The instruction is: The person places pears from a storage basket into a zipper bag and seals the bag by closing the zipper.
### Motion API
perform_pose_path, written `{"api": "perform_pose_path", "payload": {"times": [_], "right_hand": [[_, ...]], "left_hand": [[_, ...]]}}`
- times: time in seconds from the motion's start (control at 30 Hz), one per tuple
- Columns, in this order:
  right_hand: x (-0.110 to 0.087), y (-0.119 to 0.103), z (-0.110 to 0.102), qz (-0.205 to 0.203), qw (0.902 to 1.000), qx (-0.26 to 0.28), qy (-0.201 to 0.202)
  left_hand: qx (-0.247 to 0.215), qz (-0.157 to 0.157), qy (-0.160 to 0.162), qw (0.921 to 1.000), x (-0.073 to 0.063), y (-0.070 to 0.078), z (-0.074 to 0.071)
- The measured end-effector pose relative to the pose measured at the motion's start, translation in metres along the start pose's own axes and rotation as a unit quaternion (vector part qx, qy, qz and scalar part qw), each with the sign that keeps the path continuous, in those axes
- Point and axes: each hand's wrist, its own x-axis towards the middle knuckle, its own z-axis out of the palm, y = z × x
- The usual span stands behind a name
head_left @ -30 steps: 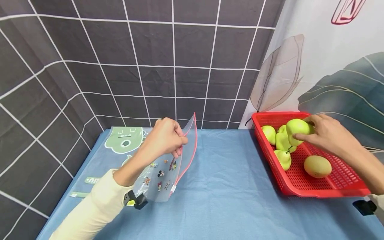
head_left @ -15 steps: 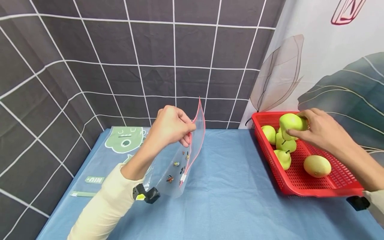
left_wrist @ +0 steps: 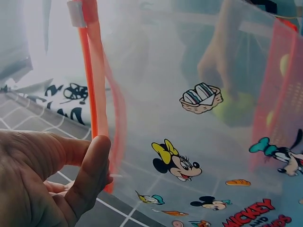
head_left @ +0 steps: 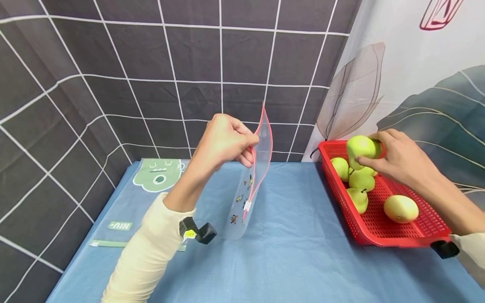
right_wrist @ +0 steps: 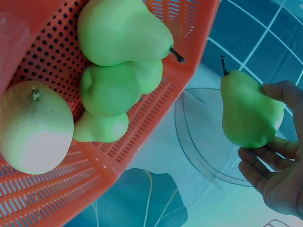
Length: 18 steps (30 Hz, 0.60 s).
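Zip bag (head_left: pixel 261 160) higher and nearer red basket (head_left: pixel 401 242) than a second ago; held pear (head_left: pixel 361 148) shifted left.
Left hand (head_left: pixel 229 141) pinches bag's rim, mouth parted; right hand (head_left: pixel 399 158) clamped round pear, above other pears (head_left: pixel 361 181). Blue tabletop (head_left: pixel 299 210) gap separates bag from basket's left edge.

On the left of the blue-covered tabletop (head_left: pixel 303 235), you have a clear slider bag (head_left: pixel 140 204) lying flat, with a green cartoon print (head_left: pixel 157 177). Behind the tabletop you face a dark white-gridded curtain (head_left: pixel 189 54); beyond its right side, a white leaf-printed curtain (head_left: pixel 409 54).
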Motion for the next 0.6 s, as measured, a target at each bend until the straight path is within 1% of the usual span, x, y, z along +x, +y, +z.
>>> {"api": "perform_pose_path", "payload": {"times": [0.13, 0.2, 0.4, 0.6], "right_hand": [[0.002, -0.002, 0.000, 0.001, 1.0000, -0.002, 0.001], [0.003, -0.003, 0.000, 0.002, 1.0000, -0.001, -0.001], [0.006, -0.007, 0.001, 0.000, 1.0000, 0.005, 0.002], [0.007, -0.012, 0.002, -0.010, 0.9998, 0.010, 0.012]], "left_hand": [[-0.045, 0.000, -0.002, 0.9990, 0.005, 0.001, 0.002], [-0.060, -0.003, -0.004, 0.9982, 0.006, 0.001, 0.003], [-0.084, -0.012, -0.009, 0.9964, 0.011, -0.001, 0.005], [-0.097, -0.019, -0.001, 0.9951, 0.013, -0.002, 0.005]]}}
